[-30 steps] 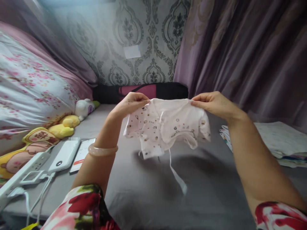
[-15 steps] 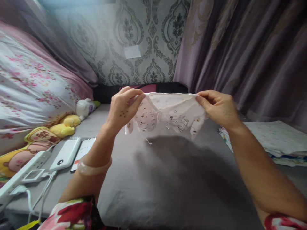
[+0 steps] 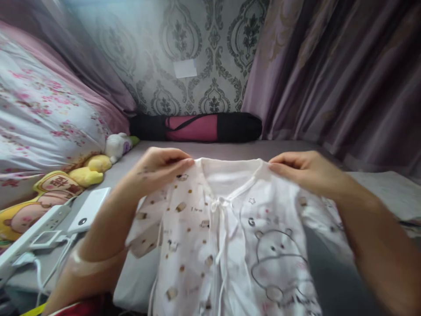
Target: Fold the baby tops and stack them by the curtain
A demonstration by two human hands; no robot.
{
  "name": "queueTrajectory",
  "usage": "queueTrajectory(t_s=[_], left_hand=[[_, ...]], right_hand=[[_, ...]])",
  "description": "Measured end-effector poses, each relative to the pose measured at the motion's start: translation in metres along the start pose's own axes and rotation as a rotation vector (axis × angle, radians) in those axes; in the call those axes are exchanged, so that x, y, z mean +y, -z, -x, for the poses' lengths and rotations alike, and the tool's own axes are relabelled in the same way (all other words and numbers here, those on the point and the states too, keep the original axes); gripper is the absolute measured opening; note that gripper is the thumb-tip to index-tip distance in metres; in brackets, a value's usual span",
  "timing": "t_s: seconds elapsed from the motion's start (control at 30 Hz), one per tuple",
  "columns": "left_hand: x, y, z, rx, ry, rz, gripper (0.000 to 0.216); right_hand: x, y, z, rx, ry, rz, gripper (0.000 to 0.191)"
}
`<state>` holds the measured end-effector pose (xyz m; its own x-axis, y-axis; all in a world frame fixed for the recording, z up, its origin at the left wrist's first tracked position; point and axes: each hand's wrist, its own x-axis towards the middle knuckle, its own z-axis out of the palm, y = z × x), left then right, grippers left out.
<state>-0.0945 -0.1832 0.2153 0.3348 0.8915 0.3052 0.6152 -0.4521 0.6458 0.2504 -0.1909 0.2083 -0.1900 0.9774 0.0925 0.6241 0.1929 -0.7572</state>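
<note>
A white baby shirt (image 3: 230, 245) with small brown prints, a cartoon bear and tie strings at its front hangs spread between my two hands. Its left shoulder, beside the neckline, is pinched by my left hand (image 3: 167, 164) between thumb and fingers. My right hand (image 3: 296, 169) grips the opposite shoulder in the same way. Both sleeves droop outward below my wrists, and the lower hem runs out of the picture. A pale bangle (image 3: 95, 263) circles my left wrist, blurred by motion.
On the grey bed (image 3: 204, 149), a power strip (image 3: 36, 237) with cables and a white power bank (image 3: 88, 210) lie at left, beside plush toys (image 3: 92, 169). Folded cloths (image 3: 384, 193) sit at right. A black and pink roll bag (image 3: 194, 127) rests by the wall.
The shirt has swung from flung out away from me to hanging down, closer and with its front showing. Both hands have lowered, each still gripping a shoulder.
</note>
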Motion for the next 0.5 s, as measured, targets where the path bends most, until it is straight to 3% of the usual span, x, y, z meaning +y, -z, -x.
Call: queueTrajectory(t_s=[0.13,0.23,0.33,0.5], left_hand=[[-0.087,-0.068,-0.037,-0.165,0.031,-0.161,0.034],[-0.129,-0.112,-0.048,-0.233,0.081,-0.313,0.033],[-0.143,-0.13,-0.054,-0.28,0.072,-0.477,0.036],[-0.15,-0.134,-0.071,-0.328,0.03,-0.654,0.037]], right_hand=[[0.056,-0.042,-0.039,-0.091,0.125,0.189,0.042],[0.094,-0.07,-0.059,-0.094,0.085,0.413,0.035],[0.119,-0.088,-0.072,-0.14,0.07,0.632,0.03],[0.137,-0.099,-0.093,-0.207,0.114,0.88,0.031]])
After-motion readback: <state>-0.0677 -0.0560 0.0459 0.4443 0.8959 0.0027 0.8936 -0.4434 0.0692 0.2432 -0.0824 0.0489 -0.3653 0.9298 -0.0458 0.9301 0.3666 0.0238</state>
